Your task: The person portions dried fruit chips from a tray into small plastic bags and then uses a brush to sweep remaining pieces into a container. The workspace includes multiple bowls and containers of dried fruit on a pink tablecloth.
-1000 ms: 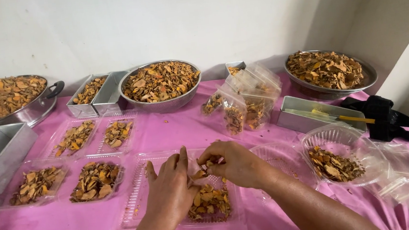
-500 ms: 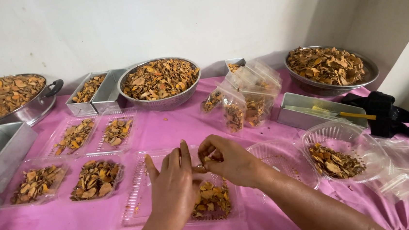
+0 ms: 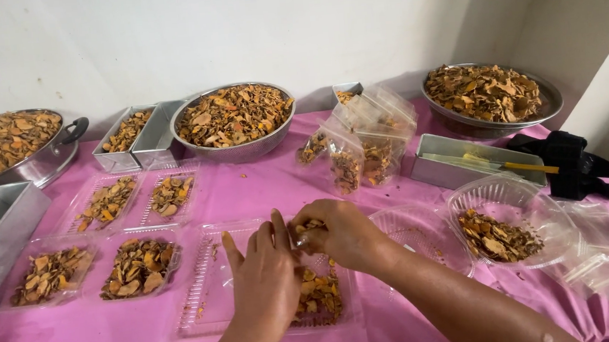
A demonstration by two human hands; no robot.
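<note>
Pink table (image 3: 262, 189): right hand (image 3: 338, 233) grip clamped on dried slices (image 3: 307, 228) over clear tray (image 3: 205, 287).

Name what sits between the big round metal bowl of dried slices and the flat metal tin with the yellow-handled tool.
The head view shows a cluster of small clear bags partly filled with dried slices between the bowl and the tin.

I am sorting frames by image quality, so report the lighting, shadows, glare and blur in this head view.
Head view: soft, even light; faint shadows behind the steel bowl on the wall; mild sheen on the clear trays and plastic bags. Focus is sharp across the pink tablecloth; the left hand and right hand show only slight softness. Wide-angle bending shows at the edges.
</note>
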